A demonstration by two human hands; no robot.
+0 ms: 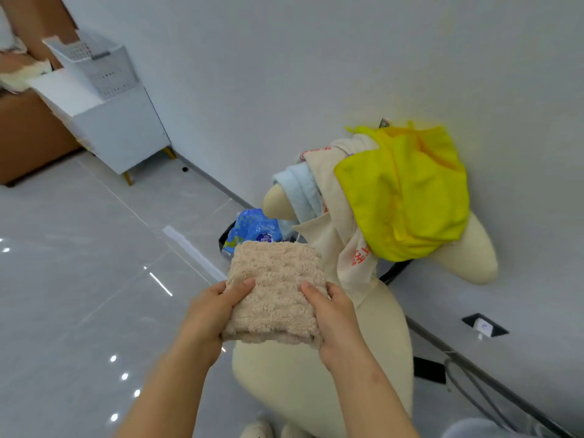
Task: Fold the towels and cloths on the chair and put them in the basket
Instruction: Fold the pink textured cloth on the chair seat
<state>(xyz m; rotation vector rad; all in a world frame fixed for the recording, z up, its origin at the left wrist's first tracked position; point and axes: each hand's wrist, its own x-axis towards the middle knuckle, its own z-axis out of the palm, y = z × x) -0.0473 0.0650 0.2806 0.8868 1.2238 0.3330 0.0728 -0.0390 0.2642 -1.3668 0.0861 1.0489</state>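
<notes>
Both hands grip the folded beige fluffy towel [276,289] over the cream chair [316,390], left hand [215,314] and right hand [338,317] at its sides, thumbs on top. We judge the white perforated plastic basket [104,67], far left, nearer our left hand.
</notes>
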